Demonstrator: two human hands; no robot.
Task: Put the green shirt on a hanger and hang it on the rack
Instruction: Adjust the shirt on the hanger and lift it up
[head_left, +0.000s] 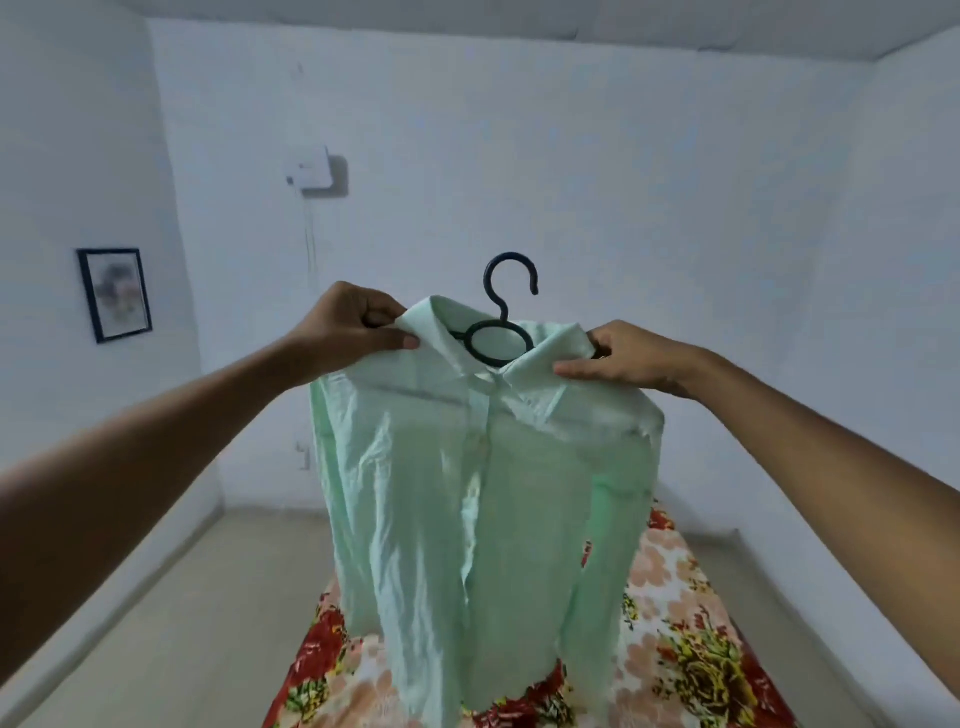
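The green shirt (483, 467) hung on a dark plastic hanger (501, 332), held up in the air above a floral bedspread (675, 613), its hem just reaching the cloth. The hook stood free above the collar. The left hand (353, 332) pinched the collar and shoulder on its side; the right hand (623, 358) gripped the other shoulder. The fabric looked thin, soft and light, likely to slide off a smooth hanger, so it was best carried by the hanger itself. No rack showed; a framed picture (115, 293) hung on the wall.
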